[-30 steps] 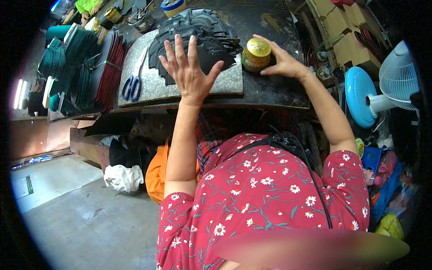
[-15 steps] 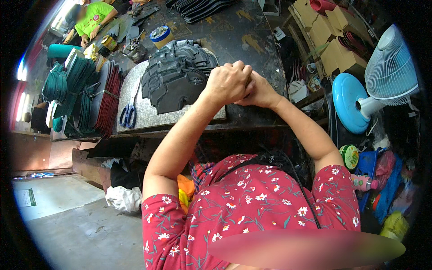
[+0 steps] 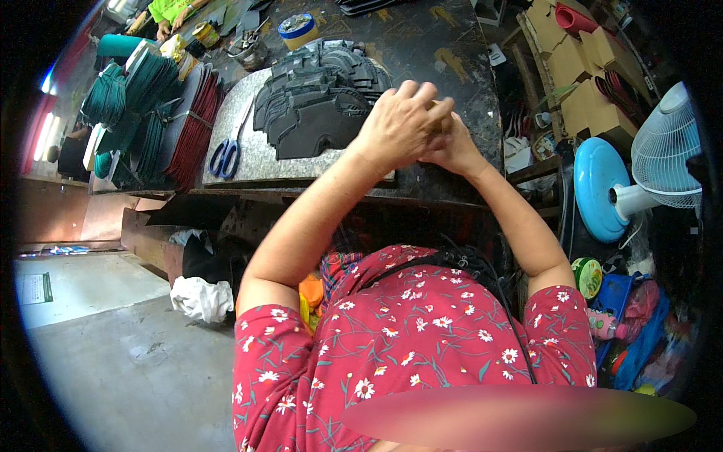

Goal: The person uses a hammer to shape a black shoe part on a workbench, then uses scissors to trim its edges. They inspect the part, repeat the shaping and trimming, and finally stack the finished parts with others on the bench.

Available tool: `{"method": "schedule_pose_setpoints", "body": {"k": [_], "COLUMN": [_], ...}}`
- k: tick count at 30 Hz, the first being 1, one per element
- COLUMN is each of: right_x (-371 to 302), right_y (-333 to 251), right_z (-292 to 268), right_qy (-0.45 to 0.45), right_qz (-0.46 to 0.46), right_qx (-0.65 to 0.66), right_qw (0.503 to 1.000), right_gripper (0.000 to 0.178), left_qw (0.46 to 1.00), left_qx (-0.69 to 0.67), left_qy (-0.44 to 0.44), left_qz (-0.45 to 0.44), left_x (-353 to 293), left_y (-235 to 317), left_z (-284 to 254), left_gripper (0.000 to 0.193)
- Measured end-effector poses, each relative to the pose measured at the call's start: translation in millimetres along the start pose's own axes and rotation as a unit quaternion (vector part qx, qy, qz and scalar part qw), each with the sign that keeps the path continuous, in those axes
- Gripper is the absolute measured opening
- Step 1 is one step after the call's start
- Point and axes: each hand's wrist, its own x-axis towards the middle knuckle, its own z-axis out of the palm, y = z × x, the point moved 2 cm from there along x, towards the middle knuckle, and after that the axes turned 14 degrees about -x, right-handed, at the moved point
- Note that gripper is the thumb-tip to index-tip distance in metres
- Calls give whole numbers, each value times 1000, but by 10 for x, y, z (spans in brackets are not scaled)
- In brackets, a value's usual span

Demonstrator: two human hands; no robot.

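Just beyond the near edge of the dark table (image 3: 452, 192), my two hands meet in the air. My left hand (image 3: 403, 124) lies over my right hand (image 3: 456, 151), its fingers bent and slightly smeared. Most of my right fingers are hidden behind the left hand, and whatever may lie between the two cannot be seen. Close by on the left, several dark grey cut pieces (image 3: 312, 124) lie stacked and overlapping on a speckled light board (image 3: 252, 154). Blue-handled scissors (image 3: 225, 158) rest on that board, left of the pieces.
Bundles of green strips (image 3: 143, 94) and red strips (image 3: 194, 139) stand on the left. Behind the stack is a blue-rimmed tub (image 3: 298, 32). A co-worker's green shirt (image 3: 169, 9) shows at the far left. A fan (image 3: 666, 151) and cardboard boxes (image 3: 595, 56) stand on the right.
My left fingers have loosened from a tighter clasp over my right hand, and both hands remain together. The table and its things sit higher and farther right in the picture.
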Motion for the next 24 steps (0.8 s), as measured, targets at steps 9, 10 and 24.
{"method": "schedule_pose_setpoints", "body": {"k": [9, 10, 24], "right_x": [9, 10, -14], "right_y": [-75, -86, -37], "right_z": [-28, -23, 5], "right_qy": [-6, -1, 53], "right_qz": [18, 3, -41], "right_qx": [-111, -115, -92], "right_qw": [994, 993, 994], "right_gripper": [66, 66, 70], "left_qw": [992, 987, 995], "left_qx": [65, 68, -5], "left_qy": [28, 31, -58], "left_qz": [-105, -144, 82], "left_x": [169, 190, -75], "left_y": [-43, -21, -281], "left_z": [209, 223, -30], "left_gripper": [36, 37, 47]}}
